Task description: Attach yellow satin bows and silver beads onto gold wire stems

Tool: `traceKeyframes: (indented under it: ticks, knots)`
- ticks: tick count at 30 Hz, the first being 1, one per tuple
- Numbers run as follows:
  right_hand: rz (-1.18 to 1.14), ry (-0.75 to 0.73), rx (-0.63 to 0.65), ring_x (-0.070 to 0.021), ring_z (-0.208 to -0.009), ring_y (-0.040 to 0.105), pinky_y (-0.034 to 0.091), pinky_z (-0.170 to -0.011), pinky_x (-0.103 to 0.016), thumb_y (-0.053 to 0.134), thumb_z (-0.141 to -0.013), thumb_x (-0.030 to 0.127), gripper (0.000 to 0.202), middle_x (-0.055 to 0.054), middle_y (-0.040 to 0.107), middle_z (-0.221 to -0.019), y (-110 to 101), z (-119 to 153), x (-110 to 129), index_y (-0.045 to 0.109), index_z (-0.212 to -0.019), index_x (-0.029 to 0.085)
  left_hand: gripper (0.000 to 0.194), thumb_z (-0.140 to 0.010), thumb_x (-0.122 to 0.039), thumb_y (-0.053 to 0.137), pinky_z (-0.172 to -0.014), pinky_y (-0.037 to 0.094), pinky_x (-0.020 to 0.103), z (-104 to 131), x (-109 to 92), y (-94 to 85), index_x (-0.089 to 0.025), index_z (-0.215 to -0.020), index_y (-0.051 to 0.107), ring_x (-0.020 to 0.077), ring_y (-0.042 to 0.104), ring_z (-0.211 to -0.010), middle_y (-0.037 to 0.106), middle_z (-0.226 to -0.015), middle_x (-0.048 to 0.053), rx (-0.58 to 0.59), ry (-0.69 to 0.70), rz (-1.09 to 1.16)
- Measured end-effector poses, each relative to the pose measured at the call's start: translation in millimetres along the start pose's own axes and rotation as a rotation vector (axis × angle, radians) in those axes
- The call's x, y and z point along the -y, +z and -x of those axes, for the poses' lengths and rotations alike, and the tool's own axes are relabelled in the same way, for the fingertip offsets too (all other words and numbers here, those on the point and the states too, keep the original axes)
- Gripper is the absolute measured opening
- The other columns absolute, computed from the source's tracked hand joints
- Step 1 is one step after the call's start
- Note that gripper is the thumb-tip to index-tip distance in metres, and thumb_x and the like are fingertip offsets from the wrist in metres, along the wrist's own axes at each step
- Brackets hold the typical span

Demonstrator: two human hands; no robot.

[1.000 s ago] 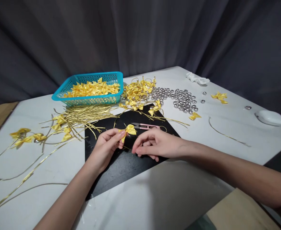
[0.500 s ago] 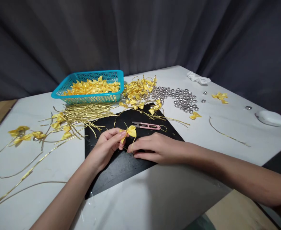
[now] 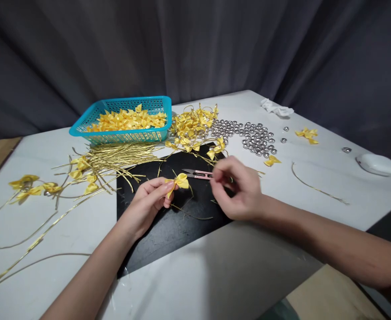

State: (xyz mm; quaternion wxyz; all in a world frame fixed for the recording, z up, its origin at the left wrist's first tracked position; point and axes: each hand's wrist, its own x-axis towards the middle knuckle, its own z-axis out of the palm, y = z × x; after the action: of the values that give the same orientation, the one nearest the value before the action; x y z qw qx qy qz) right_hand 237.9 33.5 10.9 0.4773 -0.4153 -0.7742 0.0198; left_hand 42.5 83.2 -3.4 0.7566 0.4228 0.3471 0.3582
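My left hand [image 3: 150, 198] pinches a yellow ribbon bow [image 3: 181, 181] between thumb and fingertips, over the black mat [image 3: 155, 249]. Thin gold cord ends [image 3: 195, 216] trail from beneath the bow to the right. My right hand [image 3: 237, 189] is raised on the other side, thumb and index finger curled together in a ring. It is slightly blurred, and I cannot make out whether anything is in the pinch. A pair of pink thread snips [image 3: 198, 175] lies on the mat, its handle partly hidden behind the right hand's fingers.
A blue basket [image 3: 120, 134] full of yellow bows stands at the back left. Gold cords [image 3: 122, 156] lie before it. Beside it are a heap of corded bows [image 3: 193, 122] and many silver bells [image 3: 258, 138]. A white dish [image 3: 377, 164] and crumpled tissue [image 3: 277, 108] sit at right.
My right hand has moved right and up, away from the bow and cord ends, and now overlaps the snips' handle. The left hand keeps the bow in nearly the same place.
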Motion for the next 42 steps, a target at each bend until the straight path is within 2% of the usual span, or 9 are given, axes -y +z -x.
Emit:
traceKeyframes:
  ticks: [2,4,8,13,21,27,33,37,42]
  knots:
    - [0.043,-0.170,0.093,-0.0063,-0.052,0.042,0.029,-0.048,-0.019,0.045,-0.076,0.006,0.016,0.004,0.049,-0.066,-0.7,2.9,2.9,0.047,-0.084,0.020,0.023,-0.062,-0.030,0.079,-0.045,0.036,0.011,0.3,-0.6,0.6,-0.014,-0.054,0.065,0.0031,0.042,-0.045,0.051,-0.045,-0.004,0.011,-0.008,0.004]
    - [0.156,-0.333,0.357,-0.0068,-0.051,0.039,0.026,-0.047,-0.021,0.043,-0.080,0.007,0.026,0.005,0.051,-0.066,-0.7,4.6,4.7,0.053,-0.097,0.024,0.025,-0.062,-0.031,0.080,-0.044,0.035,0.010,1.1,-1.5,1.3,-0.014,-0.052,0.065,0.0028,0.042,-0.044,0.051,-0.044,-0.004,0.021,-0.021,0.001]
    - [0.235,-0.454,0.673,-0.0074,-0.052,0.039,0.023,-0.046,-0.023,0.039,-0.085,0.005,0.043,0.004,0.054,-0.072,3.3,4.6,2.1,0.053,-0.119,0.026,0.027,-0.063,-0.031,0.079,-0.045,0.035,0.011,2.8,-2.2,1.6,-0.013,-0.050,0.063,0.0025,0.042,-0.043,0.051,-0.044,-0.004,0.043,-0.033,-0.034]
    - [-0.166,-0.274,0.614,-0.0072,-0.060,0.051,0.033,-0.051,-0.019,0.046,-0.090,0.013,0.022,-0.002,0.063,-0.072,9.8,2.6,3.4,0.068,-0.090,0.012,0.029,-0.062,-0.032,0.079,-0.046,0.034,0.011,2.6,-1.6,1.7,-0.013,-0.050,0.062,0.0027,0.041,-0.044,0.051,-0.045,-0.005,0.039,-0.035,-0.059]
    - [-0.802,0.488,0.727,-0.0029,-0.045,0.044,0.036,-0.040,-0.014,0.055,-0.086,0.030,0.027,-0.005,0.066,-0.072,-1.6,-9.7,11.6,0.068,-0.099,0.009,0.030,-0.060,-0.035,0.080,-0.044,0.034,0.013,3.6,-3.9,4.3,-0.013,-0.052,0.061,0.0034,0.040,-0.043,0.050,-0.044,-0.005,0.032,-0.045,-0.080]
    - [-0.890,0.487,0.527,-0.0036,-0.058,0.045,0.039,-0.038,-0.010,0.058,-0.085,0.032,0.026,-0.002,0.052,-0.082,0.1,-11.3,4.5,0.072,-0.095,0.013,0.031,-0.061,-0.034,0.079,-0.045,0.034,0.014,2.5,-3.7,2.9,-0.013,-0.050,0.058,0.0035,0.039,-0.043,0.051,-0.046,-0.005,0.021,-0.041,-0.064]
    - [-0.930,0.480,0.408,-0.0024,-0.064,0.054,0.048,-0.056,-0.013,0.072,-0.070,0.012,0.015,0.000,0.057,-0.087,2.0,-11.1,4.7,0.074,-0.084,0.017,0.036,-0.061,-0.035,0.079,-0.045,0.034,0.014,2.6,-4.6,3.2,-0.014,-0.045,0.054,0.0045,0.040,-0.045,0.047,-0.044,-0.005,0.007,-0.029,-0.069]
    - [-0.932,0.314,0.634,-0.0078,-0.082,0.061,0.050,-0.078,-0.020,0.067,-0.075,0.008,0.016,-0.005,0.065,-0.092,-2.8,-14.8,6.9,0.073,-0.089,0.013,0.032,-0.062,-0.033,0.078,-0.044,0.034,0.014,3.6,-3.9,3.4,-0.013,-0.048,0.057,0.0042,0.039,-0.044,0.048,-0.044,-0.005,0.025,-0.033,-0.055]
    - [-0.848,0.315,0.827,-0.0077,-0.072,0.059,0.047,-0.066,-0.018,0.058,-0.084,0.016,0.019,-0.006,0.067,-0.082,-6.5,-17.6,9.3,0.071,-0.095,0.008,0.033,-0.063,-0.033,0.078,-0.043,0.033,0.014,2.8,-3.3,2.8,-0.013,-0.048,0.057,0.0039,0.038,-0.043,0.047,-0.044,-0.005,0.032,-0.040,-0.051]
